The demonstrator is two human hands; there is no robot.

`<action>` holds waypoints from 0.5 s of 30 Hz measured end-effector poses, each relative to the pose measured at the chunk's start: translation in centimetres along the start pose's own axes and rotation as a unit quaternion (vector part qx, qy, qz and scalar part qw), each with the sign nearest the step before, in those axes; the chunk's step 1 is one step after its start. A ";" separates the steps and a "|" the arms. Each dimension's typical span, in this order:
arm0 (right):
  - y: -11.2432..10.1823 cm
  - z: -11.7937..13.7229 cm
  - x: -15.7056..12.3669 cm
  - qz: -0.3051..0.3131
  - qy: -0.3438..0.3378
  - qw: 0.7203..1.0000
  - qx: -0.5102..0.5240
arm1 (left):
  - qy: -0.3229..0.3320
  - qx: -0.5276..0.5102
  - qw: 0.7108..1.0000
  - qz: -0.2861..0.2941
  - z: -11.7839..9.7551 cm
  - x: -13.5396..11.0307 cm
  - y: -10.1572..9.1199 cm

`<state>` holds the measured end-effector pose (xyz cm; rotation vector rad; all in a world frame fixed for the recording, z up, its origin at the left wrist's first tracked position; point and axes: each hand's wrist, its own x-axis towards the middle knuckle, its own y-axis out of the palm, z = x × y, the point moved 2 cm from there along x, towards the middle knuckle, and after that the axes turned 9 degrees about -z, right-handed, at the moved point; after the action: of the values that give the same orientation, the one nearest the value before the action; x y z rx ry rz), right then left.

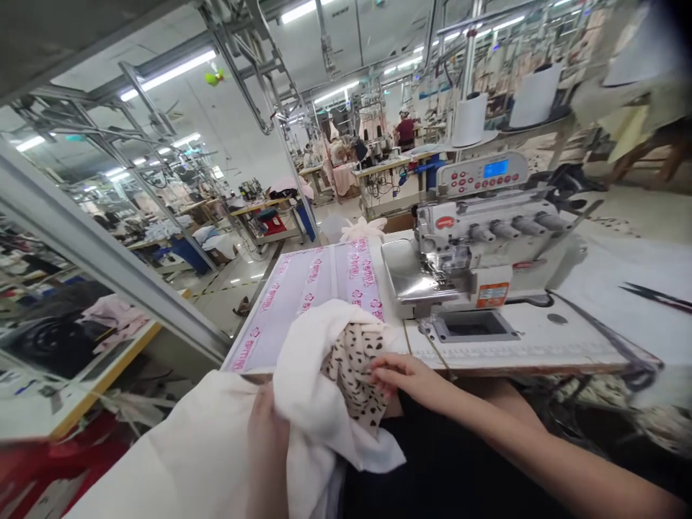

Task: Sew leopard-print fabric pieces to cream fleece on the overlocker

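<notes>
Your left hand [267, 436] is clenched on a soft white cloth garment [318, 393], held just off the edge of the white desk [546, 331]. Your right hand [403, 378] lies half-curled, fingers touching a cream fabric with black spots [354, 371] folded within the white; I can't quite tell if it pinches. A white overlock sewing machine [465, 249] stands beyond, beside a pink-printed white sheet [308, 295].

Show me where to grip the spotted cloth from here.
Pinch the spotted cloth at its exposed right edge, coming from the right, where the right hand lies. The white cloth folds over its left side, so that side is covered, while the right edge stands open.
</notes>
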<state>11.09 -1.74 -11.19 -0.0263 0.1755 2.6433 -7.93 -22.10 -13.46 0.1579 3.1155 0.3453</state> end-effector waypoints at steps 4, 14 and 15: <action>2.4 0.7 3.1 -0.050 0.017 0.992 0.115 | 0.010 0.066 0.998 0.014 -1.2 -0.2 -0.6; 5.4 2.0 8.2 -0.077 0.090 0.976 0.181 | 0.006 0.146 0.982 0.118 -2.5 3.4 3.2; 5.3 2.2 8.4 -0.084 0.084 0.977 0.176 | -0.007 0.137 0.981 0.137 -2.2 3.3 3.5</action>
<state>1.18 -2.12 -8.77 -0.1397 0.6652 2.4057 -10.91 -18.87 -10.52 0.5898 3.1126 -0.0881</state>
